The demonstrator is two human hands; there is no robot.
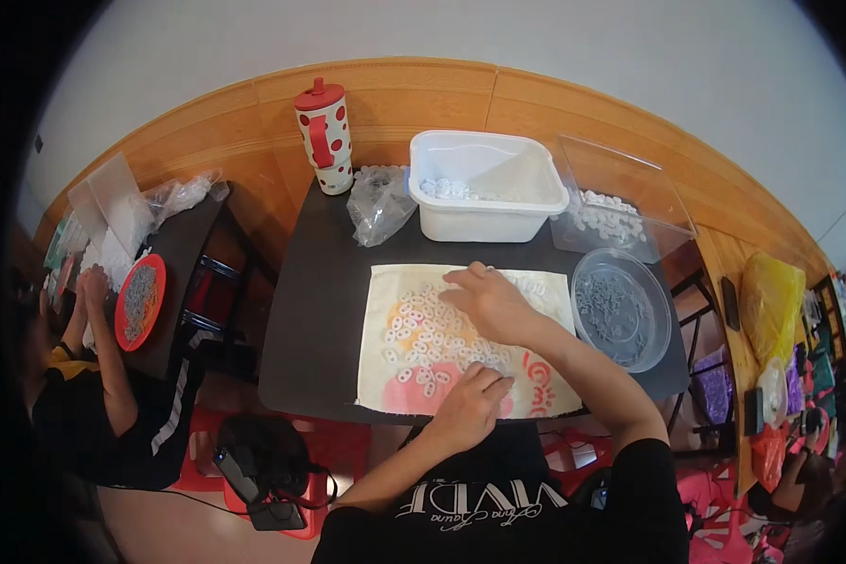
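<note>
A cream cloth [374,324] with yellow and pink printing lies on the dark table. Many small white oval pieces [410,324] with holes are scattered over it. At the cloth's near edge, the fingers of my left hand [470,411] are curled together beside some white pieces; whatever lies between the fingertips is hidden. Farther up, my right hand [493,305] is held palm down over the white pieces, its fingers reaching left and apart. I see nothing held in it. To its right stands a round clear tub [665,324] of small grey pieces [611,305].
Behind the cloth stand a white bin [484,224] with white pieces inside, a crumpled clear bag [383,211] and a spotted tumbler [334,141]. A clear box [672,226] holds more white pieces. At left, another person's hands [92,287] are near a red bowl [160,296].
</note>
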